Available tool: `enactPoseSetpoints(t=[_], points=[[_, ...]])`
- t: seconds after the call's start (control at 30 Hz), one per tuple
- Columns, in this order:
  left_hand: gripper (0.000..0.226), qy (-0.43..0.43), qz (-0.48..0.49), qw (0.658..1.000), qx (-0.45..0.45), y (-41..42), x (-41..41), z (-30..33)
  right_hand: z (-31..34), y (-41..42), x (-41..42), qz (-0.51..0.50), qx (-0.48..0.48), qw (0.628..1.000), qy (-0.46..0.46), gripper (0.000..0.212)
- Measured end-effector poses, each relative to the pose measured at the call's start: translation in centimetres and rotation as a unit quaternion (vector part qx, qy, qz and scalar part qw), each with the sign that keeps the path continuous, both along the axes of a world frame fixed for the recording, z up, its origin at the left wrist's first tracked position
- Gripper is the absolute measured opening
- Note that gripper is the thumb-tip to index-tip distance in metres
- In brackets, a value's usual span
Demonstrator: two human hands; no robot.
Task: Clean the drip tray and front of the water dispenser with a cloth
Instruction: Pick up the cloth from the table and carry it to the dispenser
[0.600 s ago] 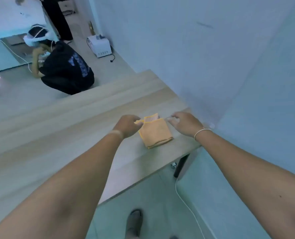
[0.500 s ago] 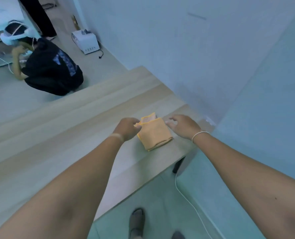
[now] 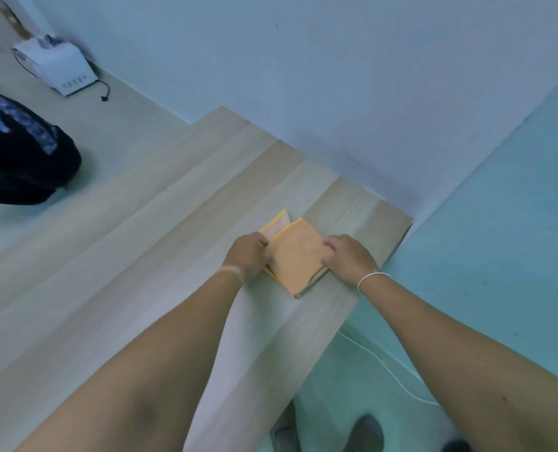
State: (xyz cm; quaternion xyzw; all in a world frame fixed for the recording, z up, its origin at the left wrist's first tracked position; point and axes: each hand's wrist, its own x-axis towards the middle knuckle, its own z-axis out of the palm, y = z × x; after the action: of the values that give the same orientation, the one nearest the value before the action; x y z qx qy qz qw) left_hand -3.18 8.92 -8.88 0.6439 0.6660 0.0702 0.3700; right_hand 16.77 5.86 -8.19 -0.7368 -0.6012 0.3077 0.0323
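A folded orange cloth (image 3: 299,256) with a yellow hem lies on the wooden table (image 3: 140,272) near its right end. My left hand (image 3: 246,252) grips the cloth's left edge with curled fingers. My right hand (image 3: 347,256) rests on the cloth's right edge, fingers bent onto it. A small white water dispenser (image 3: 59,68) stands on the floor by the wall at the far left, well away from both hands; its drip tray is too small to make out.
A white wall runs behind the table and a pale blue panel (image 3: 499,223) closes off the right side. A person in black (image 3: 17,158) crouches on the floor at the left. A white cable (image 3: 385,370) trails on the floor below the table's edge, near my shoes.
The view has swung down and right, so the crouching person slid to the left edge. Both hands closed in on the cloth, the right one now touching its edge.
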Motion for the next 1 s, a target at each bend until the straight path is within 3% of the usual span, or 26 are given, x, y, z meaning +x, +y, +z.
enactPoseSetpoints(t=[0.13,0.23,0.33,0.53,0.67,0.9,1.0], points=[[0.006,-0.046,0.001,0.999,-0.002,0.2,0.3,0.6,-0.2,-0.5,-0.5,-0.062,0.02,0.997,0.029,0.03],[0.02,-0.108,0.018,0.994,-0.003,0.7,0.6,2.1,0.5,-0.7,-0.4,-0.087,0.023,0.994,0.058,0.029],[0.004,-0.176,0.012,0.984,-0.013,0.7,1.7,4.7,1.5,-1.4,0.2,-0.106,0.022,0.991,0.083,0.033],[0.013,-0.296,-0.002,0.955,-0.021,-0.9,5.2,10.7,4.4,-4.3,2.5,-0.132,0.06,0.982,0.124,0.038],[0.005,-0.304,-0.045,0.951,-0.005,-3.9,8.2,14.1,6.8,-8.1,5.1,-0.145,0.111,0.972,0.145,0.03],[0.013,-0.298,-0.132,0.945,-0.001,-12.5,15.3,16.9,9.9,-19.1,11.6,-0.166,0.157,0.958,0.171,0.011],[0.019,-0.307,-0.169,0.936,-0.007,-16.5,19.4,17.2,10.7,-24.4,15.0,-0.189,0.16,0.955,0.165,0.025]])
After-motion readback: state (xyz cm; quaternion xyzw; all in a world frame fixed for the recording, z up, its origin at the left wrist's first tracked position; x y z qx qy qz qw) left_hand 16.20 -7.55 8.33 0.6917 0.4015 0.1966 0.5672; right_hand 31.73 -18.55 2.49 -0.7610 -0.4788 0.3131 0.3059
